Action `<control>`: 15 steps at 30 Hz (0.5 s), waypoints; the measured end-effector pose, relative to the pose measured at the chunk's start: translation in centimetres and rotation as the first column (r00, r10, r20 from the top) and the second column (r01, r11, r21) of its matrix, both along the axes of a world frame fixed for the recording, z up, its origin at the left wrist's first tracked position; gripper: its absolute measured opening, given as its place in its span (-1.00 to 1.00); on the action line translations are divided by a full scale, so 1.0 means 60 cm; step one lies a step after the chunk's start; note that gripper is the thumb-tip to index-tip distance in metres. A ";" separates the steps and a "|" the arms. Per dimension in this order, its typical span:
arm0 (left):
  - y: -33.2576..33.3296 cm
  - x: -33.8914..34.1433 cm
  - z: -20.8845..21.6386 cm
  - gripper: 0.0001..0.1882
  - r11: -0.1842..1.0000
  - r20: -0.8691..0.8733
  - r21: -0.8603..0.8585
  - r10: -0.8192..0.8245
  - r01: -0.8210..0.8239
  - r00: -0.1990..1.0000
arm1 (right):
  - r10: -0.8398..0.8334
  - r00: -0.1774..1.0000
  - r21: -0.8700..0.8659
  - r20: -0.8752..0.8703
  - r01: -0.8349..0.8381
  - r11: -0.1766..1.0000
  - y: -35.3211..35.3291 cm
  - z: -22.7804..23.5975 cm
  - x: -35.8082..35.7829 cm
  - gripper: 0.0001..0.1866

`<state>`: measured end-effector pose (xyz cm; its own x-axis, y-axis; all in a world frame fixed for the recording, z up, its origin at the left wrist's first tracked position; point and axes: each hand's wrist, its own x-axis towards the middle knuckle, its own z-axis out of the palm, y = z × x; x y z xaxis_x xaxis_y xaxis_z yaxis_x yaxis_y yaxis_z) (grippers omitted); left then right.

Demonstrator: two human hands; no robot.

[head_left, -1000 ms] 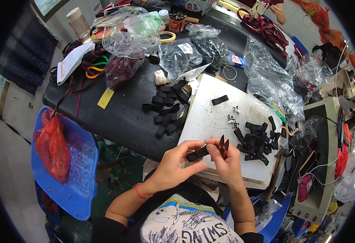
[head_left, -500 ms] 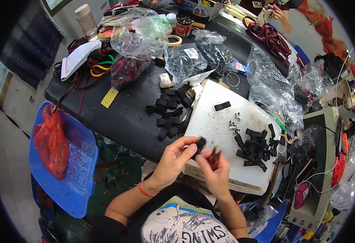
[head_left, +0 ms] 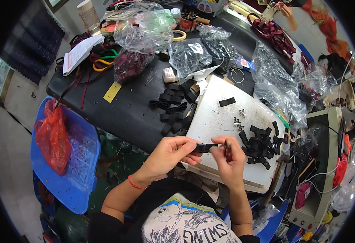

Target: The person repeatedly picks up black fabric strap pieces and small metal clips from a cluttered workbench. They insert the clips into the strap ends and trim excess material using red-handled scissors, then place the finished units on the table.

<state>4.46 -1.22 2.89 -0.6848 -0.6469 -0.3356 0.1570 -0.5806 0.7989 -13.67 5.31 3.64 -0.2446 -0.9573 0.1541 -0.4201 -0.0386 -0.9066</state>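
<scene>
A short black elastic strap (head_left: pixel 204 148) stretches between my two hands above the white board's near edge. My left hand (head_left: pixel 173 152) pinches its left end between thumb and fingers. At the other end, my right hand (head_left: pixel 229 162) closes its thumb and fingers on the strap. Something small, dark and reddish (head_left: pixel 227 149) also sits within the right fingers; its kind I cannot make out. On the white board (head_left: pixel 210 117) lie a heap of black strap pieces (head_left: pixel 260 143), one lone strap piece (head_left: pixel 227 101) and several small metal clips (head_left: pixel 238 123).
Folded black straps (head_left: pixel 171 99) lie on the black table (head_left: pixel 133 113) left of the board. Clear plastic bags (head_left: pixel 189 56) crowd the far side. A blue scoop-shaped bin (head_left: pixel 80 162) with a red bag (head_left: pixel 56 137) stands at left. Another person's hand (head_left: pixel 285 10) shows far right.
My hands have moved apart, the right one shifting rightward, and the black strap now shows drawn out between them. The view has shifted slightly.
</scene>
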 end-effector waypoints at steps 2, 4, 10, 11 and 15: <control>-0.001 0.003 -0.001 -0.66 0.999 -0.030 0.046 0.006 -0.004 1.000 | 0.170 0.978 -0.035 -0.120 -0.175 0.984 -0.013 0.022 0.003 -0.66; -0.004 0.007 0.000 -0.67 0.992 -0.091 0.128 0.028 -0.016 0.995 | 0.310 0.928 0.029 -0.206 -0.311 0.950 -0.018 0.027 -0.004 -0.55; -0.010 0.016 -0.008 -0.70 0.975 -0.105 0.218 -0.028 0.051 0.994 | 0.368 0.921 0.024 -0.127 -0.368 0.930 -0.024 0.024 -0.012 -0.62; -0.009 0.015 -0.006 -0.70 0.981 -0.083 0.190 -0.030 0.045 0.996 | 0.370 0.921 -0.006 -0.120 -0.374 0.928 -0.025 0.021 -0.011 -0.60; -0.006 0.018 -0.003 -0.70 0.993 -0.030 0.120 -0.006 0.009 1.000 | 0.253 0.963 -0.041 -0.097 -0.258 0.965 -0.024 0.018 -0.011 -0.61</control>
<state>5.52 -1.58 2.72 -0.7004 -0.5979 -0.3898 0.1749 -0.6733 0.7184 -14.31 3.87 4.74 0.0245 -0.9760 0.2163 -0.4695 -0.2022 -0.8595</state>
